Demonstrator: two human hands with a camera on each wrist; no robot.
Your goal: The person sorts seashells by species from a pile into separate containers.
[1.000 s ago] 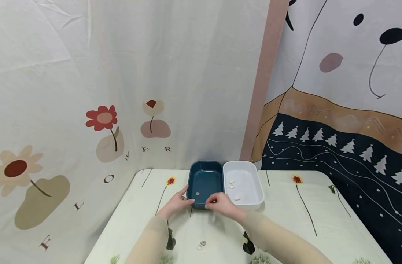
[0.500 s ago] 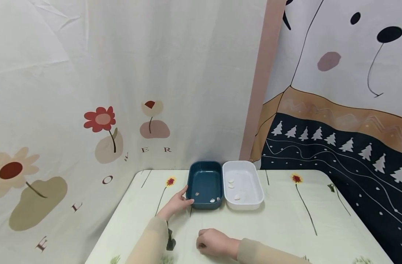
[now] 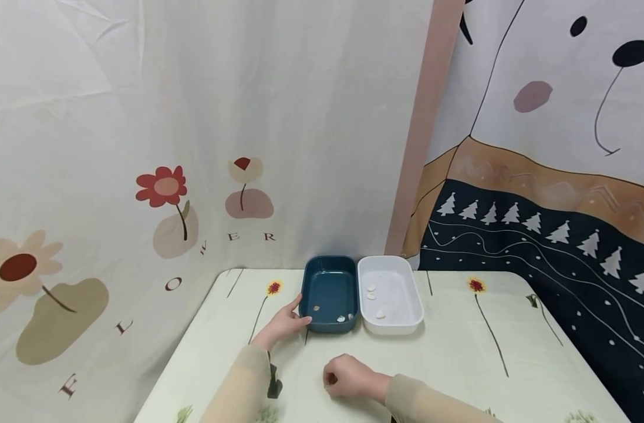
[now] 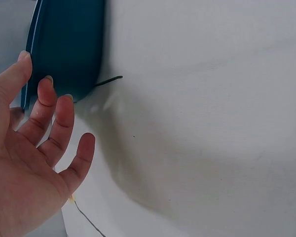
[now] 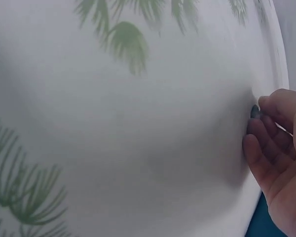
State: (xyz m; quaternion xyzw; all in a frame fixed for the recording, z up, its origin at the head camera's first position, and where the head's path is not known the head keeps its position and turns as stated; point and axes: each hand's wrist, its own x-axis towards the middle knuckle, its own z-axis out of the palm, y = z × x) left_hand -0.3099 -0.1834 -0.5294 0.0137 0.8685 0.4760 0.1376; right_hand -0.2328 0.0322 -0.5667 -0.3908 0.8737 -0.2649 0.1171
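Note:
A dark blue rectangular dish point(image 3: 329, 289) stands against the left side of a white dish point(image 3: 417, 305). My left hand point(image 3: 283, 324) holds the blue dish's near left corner, thumb at the front and index finger along the side; its other fingers are loosely bent in the left wrist view. My right hand point(image 3: 350, 376) is low over the table in front, pinching a small dark-grey shell-like piece point(image 5: 255, 111) between thumb and fingers. Small shell-like pieces lie in both dishes: a brownish one point(image 3: 316, 308) and a whitish one point(image 3: 341, 319) in the blue, pale ones point(image 3: 380, 314) in the white.
A pale cloth with printed flowers covers the table point(image 3: 448, 352). Behind the dishes hangs a light curtain point(image 3: 322, 147), with a bear-print cloth point(image 3: 533, 235) on the right. The table's back edge runs close behind both dishes.
My right hand has left the blue dish's front edge and come down to the table, where two small pieces were lying. The left hand stays at the blue dish.

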